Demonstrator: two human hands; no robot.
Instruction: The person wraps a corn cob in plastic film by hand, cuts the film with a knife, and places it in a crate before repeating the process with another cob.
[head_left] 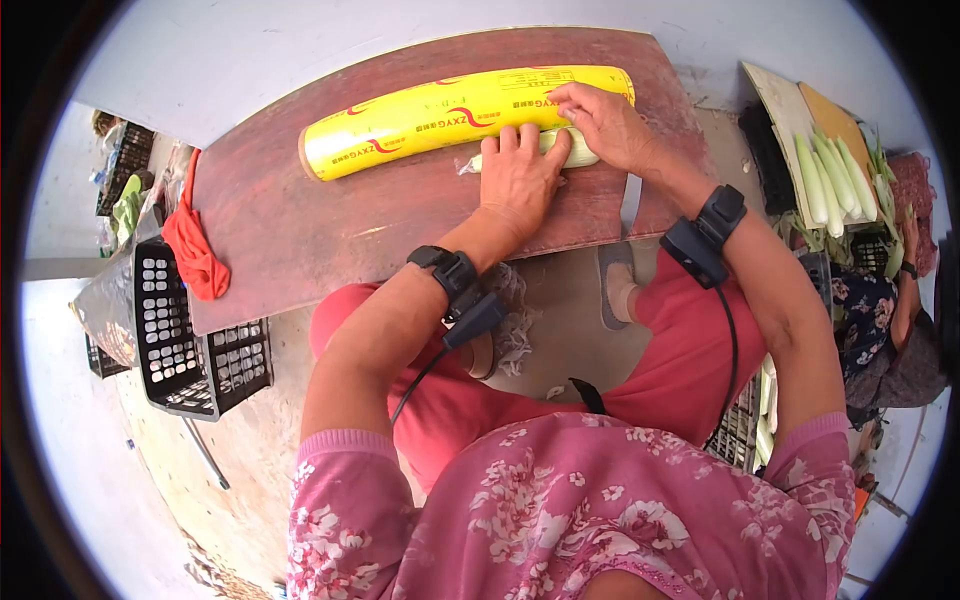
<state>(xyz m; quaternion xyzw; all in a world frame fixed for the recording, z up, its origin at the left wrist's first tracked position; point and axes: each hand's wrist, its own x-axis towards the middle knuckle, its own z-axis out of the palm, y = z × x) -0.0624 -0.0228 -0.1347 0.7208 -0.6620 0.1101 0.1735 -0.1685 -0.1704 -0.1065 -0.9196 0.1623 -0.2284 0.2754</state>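
Note:
A large yellow roll of cling film (400, 125) with red print lies across the far part of the table. Along its near side lies a pale green ear of corn (580, 150), with clear film bunched at its left end. My left hand (515, 180) grips the corn from above, fingers bent over it. Over the right end of the roll, close to the corn, is my right hand (605, 125). Its fingers are bent together, and anything between them is too small to make out. Both wrists wear black straps with cabled devices.
The reddish table (300, 225) has a red cloth (195, 250) over its left edge and a grey strip (630, 205) at its near edge. Black crates (175, 330) stand lower left. At right, several peeled ears of corn (835, 180) lie on a board near another person (880, 310).

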